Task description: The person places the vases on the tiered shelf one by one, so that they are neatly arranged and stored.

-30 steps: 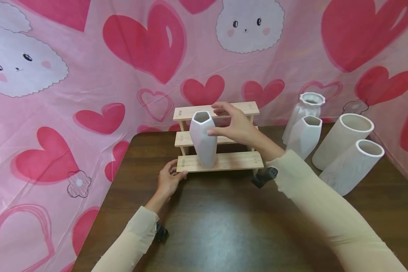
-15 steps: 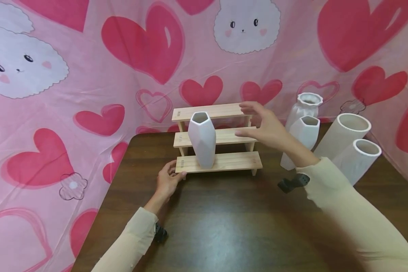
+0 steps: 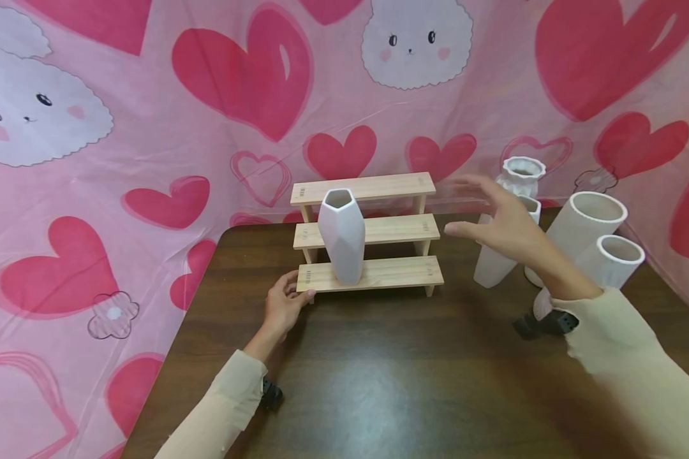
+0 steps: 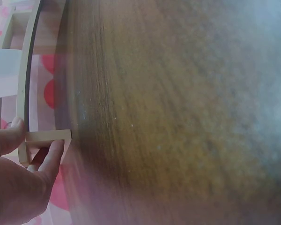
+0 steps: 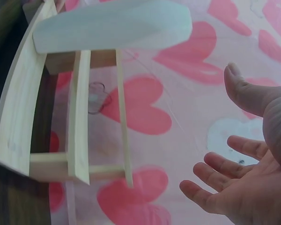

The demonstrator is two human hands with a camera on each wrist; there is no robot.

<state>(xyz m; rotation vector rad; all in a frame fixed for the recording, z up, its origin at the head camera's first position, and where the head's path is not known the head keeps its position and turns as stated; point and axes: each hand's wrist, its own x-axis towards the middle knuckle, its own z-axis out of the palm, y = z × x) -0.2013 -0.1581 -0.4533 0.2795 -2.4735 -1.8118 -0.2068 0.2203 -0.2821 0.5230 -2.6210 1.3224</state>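
Note:
A three-tier wooden display stand [image 3: 402,273] stands at the back of the table. On its lowest step, left of centre, a white faceted vase [image 3: 342,239] stands upright. My left hand [image 3: 284,303] grips the left end of that step; in the left wrist view the thumb [image 4: 9,136] lies on the board and fingers curl below it by the leg. My right hand [image 3: 505,223] is in the air right of the stand, fingers apart and holding nothing. It overlaps a second faceted vase [image 3: 490,264] in the head view. The right wrist view shows its open palm [image 5: 253,187].
At the right of the brown table [image 3: 344,382] stand a white vase with a ruffled rim [image 3: 519,182], a wide cylindrical vase [image 3: 580,223] and a narrower cylindrical one [image 3: 614,258]. A pink heart-patterned cloth [image 3: 344,76] hangs right behind the table.
My right hand has come away from the faceted vase on the lowest step and moved right toward the other vases. My left hand has stayed on the stand's end.

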